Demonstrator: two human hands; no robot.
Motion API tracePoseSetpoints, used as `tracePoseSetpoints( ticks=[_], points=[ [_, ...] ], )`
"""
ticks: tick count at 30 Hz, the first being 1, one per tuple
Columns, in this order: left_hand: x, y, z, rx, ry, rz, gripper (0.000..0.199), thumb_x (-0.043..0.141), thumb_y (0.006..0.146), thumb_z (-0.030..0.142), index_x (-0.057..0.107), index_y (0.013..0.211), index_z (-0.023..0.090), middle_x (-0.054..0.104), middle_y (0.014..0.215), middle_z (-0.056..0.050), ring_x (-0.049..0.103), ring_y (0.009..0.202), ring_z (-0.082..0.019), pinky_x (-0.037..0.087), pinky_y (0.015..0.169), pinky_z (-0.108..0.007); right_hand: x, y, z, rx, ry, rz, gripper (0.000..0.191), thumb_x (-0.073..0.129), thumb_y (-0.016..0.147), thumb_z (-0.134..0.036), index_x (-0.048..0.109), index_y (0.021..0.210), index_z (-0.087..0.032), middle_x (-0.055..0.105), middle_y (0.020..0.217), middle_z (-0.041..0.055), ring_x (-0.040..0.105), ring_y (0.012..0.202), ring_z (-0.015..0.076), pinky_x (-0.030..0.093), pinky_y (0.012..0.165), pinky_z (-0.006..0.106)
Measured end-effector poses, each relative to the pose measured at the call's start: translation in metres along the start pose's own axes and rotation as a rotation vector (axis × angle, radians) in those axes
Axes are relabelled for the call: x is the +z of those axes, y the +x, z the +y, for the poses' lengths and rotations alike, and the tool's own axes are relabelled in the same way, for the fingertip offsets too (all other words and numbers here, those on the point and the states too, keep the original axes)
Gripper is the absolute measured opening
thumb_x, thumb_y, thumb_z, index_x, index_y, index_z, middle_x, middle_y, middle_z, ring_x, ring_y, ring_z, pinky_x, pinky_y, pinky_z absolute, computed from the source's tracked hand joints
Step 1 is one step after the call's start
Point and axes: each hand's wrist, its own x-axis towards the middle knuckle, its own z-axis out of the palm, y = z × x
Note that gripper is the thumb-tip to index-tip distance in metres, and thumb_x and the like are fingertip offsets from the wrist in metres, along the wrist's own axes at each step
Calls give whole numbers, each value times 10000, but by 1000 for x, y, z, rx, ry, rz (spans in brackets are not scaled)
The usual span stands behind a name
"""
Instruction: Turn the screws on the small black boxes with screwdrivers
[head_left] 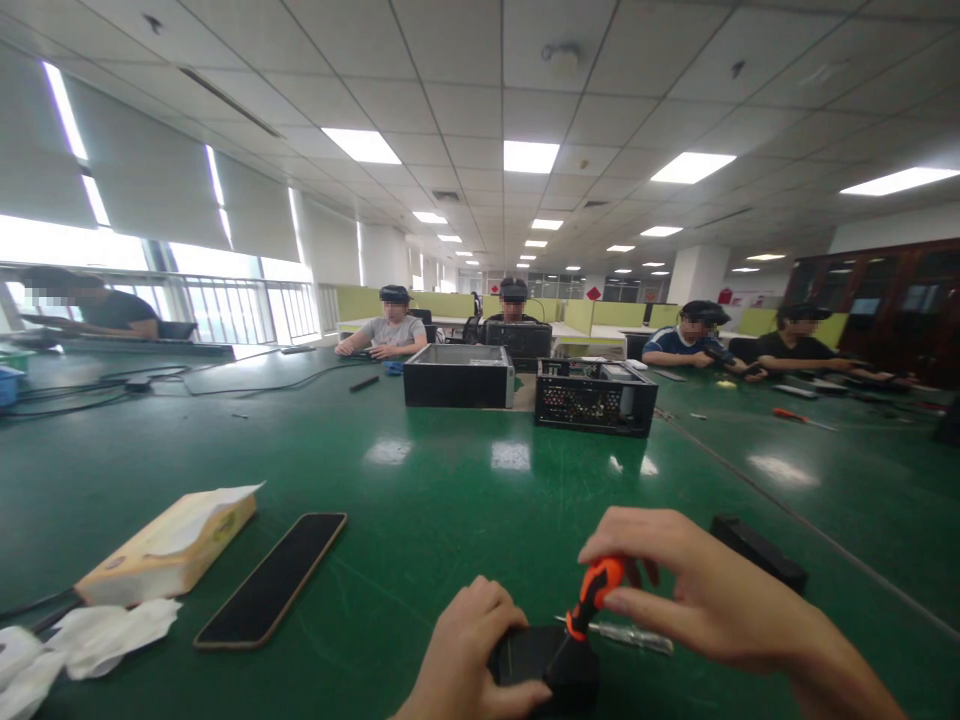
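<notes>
My right hand (652,580) grips the orange and black handle of a screwdriver (592,592), which stands tilted with its lower end at the top of a black box-shaped device (570,675). Around the left side of that device my left hand (480,650) is wrapped, thumb at the front, pressing it to the green table (390,560). Where the screwdriver's tip meets the device is too dark to make out. Just behind lies a thin clear-handled screwdriver (634,637). Past my right wrist rests another black block-shaped part (757,552), partly hidden by my hand.
A phone (274,580), a tissue pack (172,545) and crumpled tissues (105,635) lie at left. Two computer cases (457,385) (596,400) stand farther back. An orange screwdriver (799,416) lies at far right. Cables (202,385) cross the far left. Several people sit around the table.
</notes>
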Motion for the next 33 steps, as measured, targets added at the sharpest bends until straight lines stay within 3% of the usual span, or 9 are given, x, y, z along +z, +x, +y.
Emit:
tracePoseSetpoints(
  ticks=[2,4,8,13,15,17,21,28,33],
  points=[
    [0,0,0,5,7,1,466,731,728,624,671,871,185,635,838,-68,580,764,-242,463,655,-326,-1,-3,-1,-8,22,-19,158,631,889,-246,671,1041,-224,682,925,18,592,785,145,415,709,248],
    [0,0,0,5,10,4,468,719,735,632,669,865,186,634,835,-67,579,760,-239,464,655,-325,2,-3,2,75,-66,6,135,665,869,-336,678,873,-202,662,784,-1,550,672,131,372,614,239],
    [0,0,0,12,0,17,492,688,744,666,669,864,189,635,828,-66,580,755,-237,465,653,-323,8,1,10,215,-288,80,474,626,860,-530,526,563,-175,514,552,-31,391,528,107,225,511,248],
    [2,0,0,4,-4,-2,490,703,739,655,672,870,183,637,835,-73,582,764,-246,461,642,-324,1,1,1,76,-70,20,85,623,890,-279,659,926,-211,658,841,-2,549,710,131,380,645,235],
    [2,0,-1,2,0,-8,480,720,731,641,672,869,183,636,835,-71,582,765,-245,461,644,-322,-2,-1,-3,22,-7,-16,144,617,888,-226,655,1027,-235,670,926,1,576,773,134,403,702,236],
    [1,0,-1,-2,5,-4,473,732,724,631,671,871,186,637,839,-69,582,768,-242,461,640,-315,0,-3,-2,67,-54,0,81,640,878,-280,666,925,-219,658,826,-10,553,700,127,379,643,231],
    [0,0,0,-6,13,1,462,756,708,612,670,874,190,636,836,-63,581,764,-237,462,632,-303,7,0,4,177,-234,68,438,673,823,-515,531,586,-175,497,556,-47,392,529,100,235,512,238],
    [-1,0,2,-7,20,-7,451,779,697,588,670,870,186,637,840,-64,584,766,-239,465,639,-309,3,3,0,133,-124,53,179,663,857,-363,639,809,-193,624,746,-20,508,649,117,323,595,225],
    [0,1,1,-19,17,-21,450,795,688,571,673,880,183,637,849,-67,585,778,-246,462,641,-313,8,2,8,183,-296,54,450,611,865,-537,541,609,-173,511,567,-33,402,535,109,221,527,253]
  ],
)
